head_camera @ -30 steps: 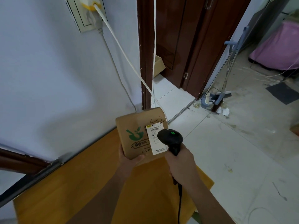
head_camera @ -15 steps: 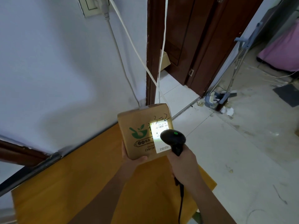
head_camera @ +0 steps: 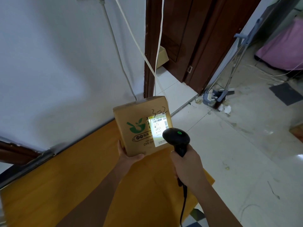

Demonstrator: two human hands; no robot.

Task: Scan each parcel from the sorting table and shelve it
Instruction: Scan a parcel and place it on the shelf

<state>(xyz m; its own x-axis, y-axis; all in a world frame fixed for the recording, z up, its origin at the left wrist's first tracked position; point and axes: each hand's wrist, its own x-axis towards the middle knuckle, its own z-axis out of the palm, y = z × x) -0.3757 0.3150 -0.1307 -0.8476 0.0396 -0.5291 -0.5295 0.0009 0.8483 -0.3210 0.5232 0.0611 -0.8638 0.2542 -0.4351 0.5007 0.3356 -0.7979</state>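
Right hand [head_camera: 186, 167] clenched round black scanner [head_camera: 176, 138], green light on top; left hand [head_camera: 129, 155] gripping bottom corner of brown cardboard parcel [head_camera: 141, 125], raised above yellow table [head_camera: 65, 185]: green logo, lit white label [head_camera: 159, 131], handwriting perhaps "3-2"

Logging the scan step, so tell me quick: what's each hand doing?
Left hand: holding the cardboard parcel from below.
Right hand: gripping the barcode scanner.

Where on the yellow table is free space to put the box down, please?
The table is bare left of the left hand, up to the wall. Its right corner is crowded: the right hand, the scanner and its cable hang over it. The box itself is held above the far edge.
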